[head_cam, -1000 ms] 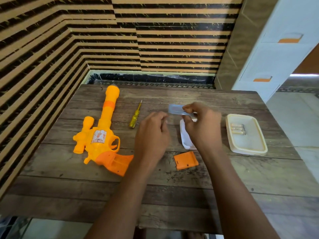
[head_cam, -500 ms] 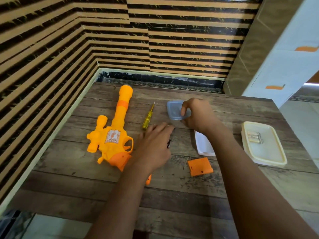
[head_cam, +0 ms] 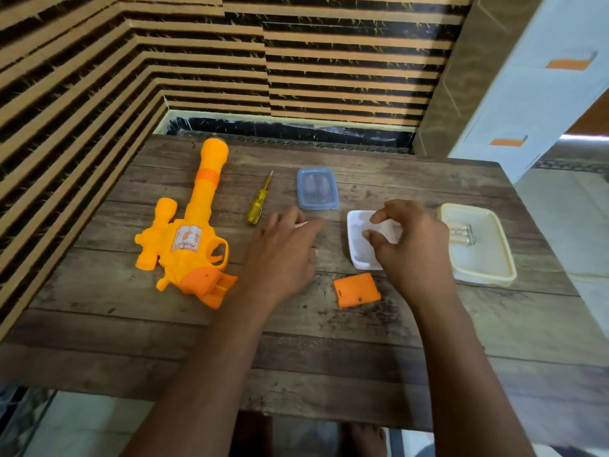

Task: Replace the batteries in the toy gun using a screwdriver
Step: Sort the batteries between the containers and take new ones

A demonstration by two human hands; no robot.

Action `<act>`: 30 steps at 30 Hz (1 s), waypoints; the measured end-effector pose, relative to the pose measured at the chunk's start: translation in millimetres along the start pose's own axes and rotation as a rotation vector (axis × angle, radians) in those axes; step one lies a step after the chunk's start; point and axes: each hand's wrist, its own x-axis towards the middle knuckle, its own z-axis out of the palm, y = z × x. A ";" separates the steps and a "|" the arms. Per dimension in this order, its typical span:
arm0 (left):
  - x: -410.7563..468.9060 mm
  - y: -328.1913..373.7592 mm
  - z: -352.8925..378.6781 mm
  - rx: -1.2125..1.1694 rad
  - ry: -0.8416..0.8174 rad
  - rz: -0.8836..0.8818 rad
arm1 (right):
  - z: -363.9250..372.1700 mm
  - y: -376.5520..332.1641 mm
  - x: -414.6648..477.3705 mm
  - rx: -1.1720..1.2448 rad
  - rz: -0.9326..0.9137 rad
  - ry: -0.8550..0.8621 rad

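The orange and yellow toy gun [head_cam: 184, 239] lies on the left of the wooden table [head_cam: 296, 351], its grip end open. The yellow screwdriver [head_cam: 258, 202] lies just right of its barrel. The orange battery cover [head_cam: 356, 290] lies loose between my forearms. My left hand [head_cam: 283, 249] rests palm down beside the gun, and a small pale bit shows at its fingers. My right hand [head_cam: 412, 245] hovers over the small white container [head_cam: 359, 255], thumb and forefinger apart and curled into it. Loose batteries [head_cam: 464, 235] lie in the cream tray [head_cam: 478, 278].
The blue lid [head_cam: 317, 189] lies flat on the table behind the white container. Striped walls close off the left and far sides. A white cabinet with orange handles [head_cam: 527, 94] stands at the far right. The floor drops away past the table's right and near edges.
My right hand set the blue lid down on the far part of the table, let go of it and came back over the white container. My left hand stayed by the gun.
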 end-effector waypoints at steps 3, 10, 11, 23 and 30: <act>2.7 4.5 4.7 -0.003 0.039 0.012 | -3.0 6.7 2.3 0.000 0.006 0.041; 4.3 15.0 12.1 0.008 0.082 -0.048 | 1.1 8.5 10.2 -0.007 0.084 0.015; 4.6 15.9 13.7 0.031 0.081 -0.053 | 2.6 9.1 9.2 -0.006 0.093 0.004; 9.8 26.8 25.0 0.208 0.108 -0.035 | 1.0 -2.2 0.4 0.025 0.252 -0.074; 6.9 30.4 24.4 0.201 0.135 -0.092 | 1.7 1.2 -2.1 0.083 0.241 -0.105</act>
